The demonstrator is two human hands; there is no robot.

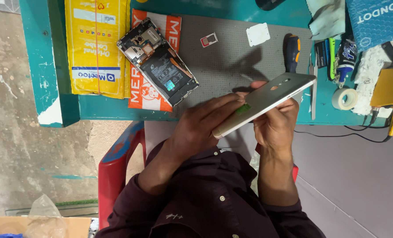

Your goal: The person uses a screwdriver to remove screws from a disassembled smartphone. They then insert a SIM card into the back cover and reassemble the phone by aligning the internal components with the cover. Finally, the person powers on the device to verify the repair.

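Matt metallic phone back cover (267, 99)

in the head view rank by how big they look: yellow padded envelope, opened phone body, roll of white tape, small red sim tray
1. Yellow padded envelope
2. Opened phone body with exposed black battery
3. Roll of white tape
4. Small red sim tray

All lie on the teal table, so nearness hardly skews this; tape and tray are close.

Single view: head-worn camera, set above the seated person and looking steeply down past the chest. Close range; the teal surface (51, 66) fills the upper frame, floor beside and beneath it.
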